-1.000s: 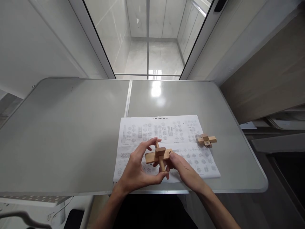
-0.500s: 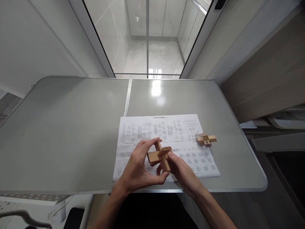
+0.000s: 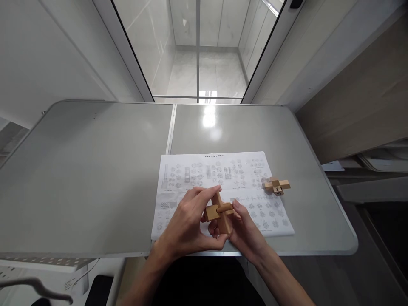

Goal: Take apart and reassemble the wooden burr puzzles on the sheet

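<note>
A wooden interlocking puzzle (image 3: 222, 214) of crossed light-brown bars is held above the paper near the table's front edge. My left hand (image 3: 193, 219) grips a long bar of it end to end, fingertips at the top and thumb at the bottom. My right hand (image 3: 247, 229) holds the puzzle from the right, its thumb against the end of a rounded bar that points right. The other right fingers curl underneath and are partly hidden. Beneath lies an instruction sheet (image 3: 181, 163) printed with small puzzle diagrams.
A second wooden puzzle (image 3: 277, 186), with dark marks on one block, rests at the sheet's right edge. The grey table (image 3: 95, 178) has a metal seam. Beyond it stands a glass-paned door (image 3: 197, 51). A black phone-like object (image 3: 99, 291) lies below at the left.
The puzzle has been turned in my hands: the long bar now stands more upright and the rounded bar points right. My right thumb has shifted onto that bar's end.
</note>
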A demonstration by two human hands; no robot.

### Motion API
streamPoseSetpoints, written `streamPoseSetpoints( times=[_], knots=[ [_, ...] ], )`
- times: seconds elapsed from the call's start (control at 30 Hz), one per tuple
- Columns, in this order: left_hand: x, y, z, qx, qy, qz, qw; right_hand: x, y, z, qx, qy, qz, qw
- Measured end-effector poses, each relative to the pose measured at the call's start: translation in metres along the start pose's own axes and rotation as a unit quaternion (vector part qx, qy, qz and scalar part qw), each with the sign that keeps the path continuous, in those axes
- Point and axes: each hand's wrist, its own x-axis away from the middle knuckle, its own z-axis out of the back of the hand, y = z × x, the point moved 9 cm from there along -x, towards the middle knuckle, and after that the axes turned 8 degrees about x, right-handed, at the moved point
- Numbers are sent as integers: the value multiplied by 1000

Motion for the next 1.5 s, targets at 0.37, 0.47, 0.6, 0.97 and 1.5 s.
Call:
streamPoseSetpoints(
  times=[0.37,0.47,0.6,0.97,1.5],
  knots=[
    [-11,13,0,-4,18,-21,1000,-5,8,-3,-16,-20,-12,1000],
    [-14,16,-5,-8,14,-23,1000,-9,11,0,-14,-15,-6,1000],
    [-17,17,-10,-22,0,-24,999,-12,10,8,1,12,30,999],
    [-15,25,5,22,45,-32,998,-14,21,9,-96,-12,-12,995],
    [14,-72,80,-174,156,93,968,-10,13,4,-258,-60,-53,963]
  ],
)
